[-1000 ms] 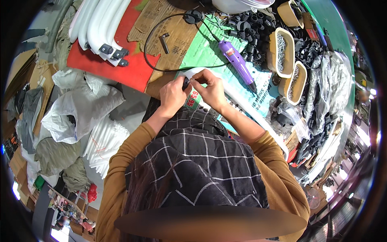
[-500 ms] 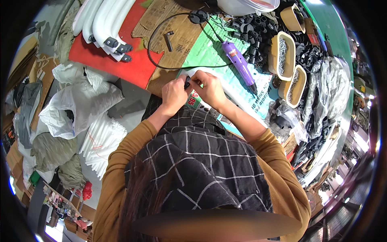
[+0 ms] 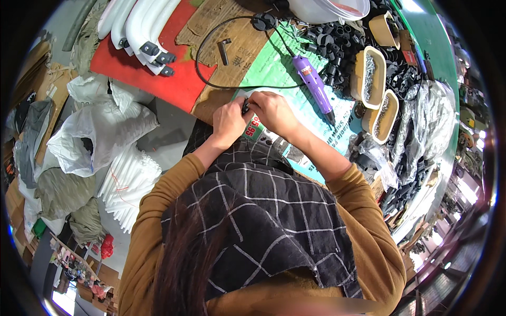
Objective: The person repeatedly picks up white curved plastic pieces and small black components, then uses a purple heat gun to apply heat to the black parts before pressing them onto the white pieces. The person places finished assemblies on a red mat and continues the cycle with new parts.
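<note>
Close together at the near edge of the workbench, my two hands meet around a small black plastic part (image 3: 245,107). My left hand (image 3: 230,124) pinches it from the left. Curled over its other side are the fingers of my right hand (image 3: 274,112), which hide most of it, so its exact kind does not show. Right of my hands, a purple electric screwdriver (image 3: 313,84) lies on a green and pale blue printed sheet (image 3: 263,66), its black cord looping left. A small black L-shaped piece (image 3: 224,52) rests on the brown cardboard (image 3: 240,39) beyond my hands.
White curved tubes with black ends (image 3: 142,34) lie on red sheeting (image 3: 158,84) at the far left. Screw-filled tan trays (image 3: 354,79), heaped black fittings (image 3: 329,47) and clear plastic bags (image 3: 432,116) crowd the right. White sacks (image 3: 110,126) stand on the left floor.
My right hand's fingers have curled further over the black part, with the back of the hand turned more upward. The view has shifted slightly; the screwdriver lies as before.
</note>
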`<action>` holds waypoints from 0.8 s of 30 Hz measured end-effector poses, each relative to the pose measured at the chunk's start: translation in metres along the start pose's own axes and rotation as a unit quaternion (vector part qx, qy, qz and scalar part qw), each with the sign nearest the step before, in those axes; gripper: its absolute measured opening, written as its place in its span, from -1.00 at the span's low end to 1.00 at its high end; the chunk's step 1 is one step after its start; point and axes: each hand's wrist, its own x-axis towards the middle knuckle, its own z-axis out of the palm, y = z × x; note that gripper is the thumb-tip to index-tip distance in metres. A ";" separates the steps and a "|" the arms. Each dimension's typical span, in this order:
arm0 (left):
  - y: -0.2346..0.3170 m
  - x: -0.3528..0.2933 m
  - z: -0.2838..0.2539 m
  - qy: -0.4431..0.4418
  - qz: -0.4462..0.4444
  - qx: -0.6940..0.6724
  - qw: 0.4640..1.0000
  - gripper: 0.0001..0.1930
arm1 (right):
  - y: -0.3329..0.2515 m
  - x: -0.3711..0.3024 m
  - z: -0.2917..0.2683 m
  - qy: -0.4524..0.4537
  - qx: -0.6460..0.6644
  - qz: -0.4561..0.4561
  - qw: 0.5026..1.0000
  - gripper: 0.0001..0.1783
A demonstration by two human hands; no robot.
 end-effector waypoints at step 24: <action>-0.003 -0.001 -0.002 0.038 0.022 -0.075 0.996 -0.67 | 0.072 -0.027 -0.042 0.239 -0.285 0.162 0.914 -0.48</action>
